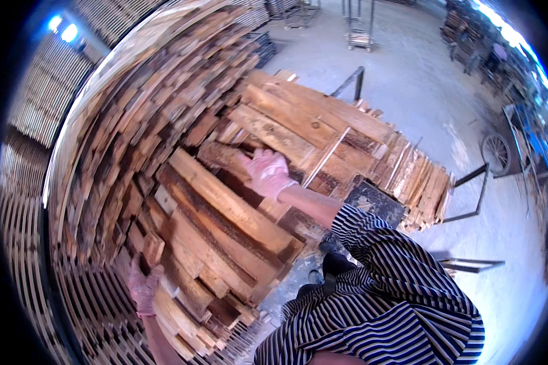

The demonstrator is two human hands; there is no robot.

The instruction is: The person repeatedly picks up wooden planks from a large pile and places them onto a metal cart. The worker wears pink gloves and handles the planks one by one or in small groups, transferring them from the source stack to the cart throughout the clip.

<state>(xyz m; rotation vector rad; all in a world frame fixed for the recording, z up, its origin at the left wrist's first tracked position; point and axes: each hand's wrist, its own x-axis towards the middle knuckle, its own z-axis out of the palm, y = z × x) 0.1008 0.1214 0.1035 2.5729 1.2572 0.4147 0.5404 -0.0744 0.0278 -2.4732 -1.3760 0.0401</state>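
My right hand (268, 173), in a pinkish-white glove, reaches over the stacked wood. Its fingers close on the near end of a rough, brown-edged wooden board (224, 156). At the lower left, my gloved left hand (144, 287) has its thumb and fingers around the end of a short wooden board (153, 248), at the side of the pile. Between my hands lies a layer of long planks (225, 204), some with dark bark edges. Part of the grip of each hand is hidden by the glove and wood.
A tall stack of boards (158, 103) rises along the left. Another plank pile (323, 121) lies ahead, with a dark flat panel (374, 201) beside it. Black metal frame bars (472, 191) stick out to the right. A spoked wheel (496, 152) stands farther off.
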